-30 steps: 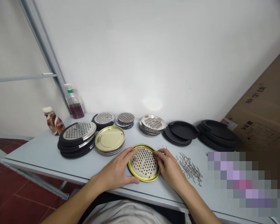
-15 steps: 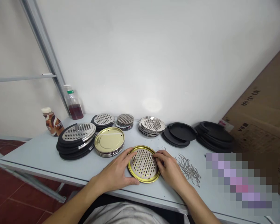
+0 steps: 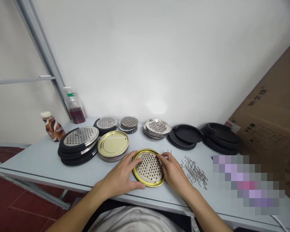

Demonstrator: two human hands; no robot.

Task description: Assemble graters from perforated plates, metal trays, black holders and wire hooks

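A perforated metal grater disc (image 3: 149,167) lies inside a round gold-rimmed lid (image 3: 151,184) near the front of the table. My left hand (image 3: 122,175) grips the lid's left side, thumb low at the front and fingers along the rim. At the right side, my right hand (image 3: 172,169) has its fingertips on the disc's upper right edge and the rim. Left of the lid stands a stack of gold lids (image 3: 113,144). Several metal wire hooks (image 3: 195,172) lie in a pile right of my right hand.
Black-rimmed graters (image 3: 78,145) are stacked at the left, beside two bottles (image 3: 53,127). Small grater discs (image 3: 129,122), silver lids (image 3: 157,128) and black rings (image 3: 186,137) line the back. A cardboard box (image 3: 275,129) stands at the right.
My right hand's fingers have shifted slightly up and left along the disc's edge. The left hand keeps its hold on the lid. The view has moved slightly.
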